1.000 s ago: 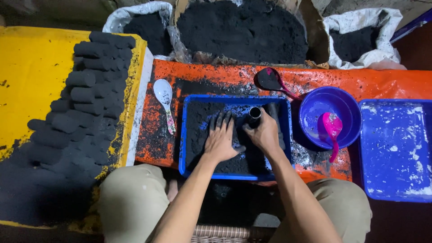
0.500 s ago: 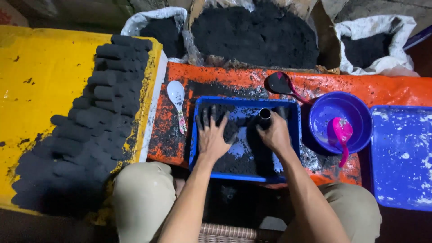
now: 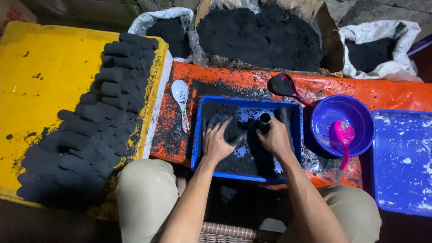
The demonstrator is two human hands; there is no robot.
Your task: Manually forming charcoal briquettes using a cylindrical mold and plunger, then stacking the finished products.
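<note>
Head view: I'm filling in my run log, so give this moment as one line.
left hand: flat on black powder | right hand: gripping metal tube | both in blue tray

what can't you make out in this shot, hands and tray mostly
All in the head view:
- Left hand: fingers motion-blurred over the black powder in the blue tray.
- Metal tube: lower part hidden inside the right hand.
- Blue lid: cut off by the right edge.
- Tray's near floor: covered by both hands.

White spoon (image 3: 181, 100), purple bowl (image 3: 330, 118) holding pink scoop (image 3: 344, 135), black cylinders (image 3: 96, 130) on yellow sheet (image 3: 42, 85)
</note>
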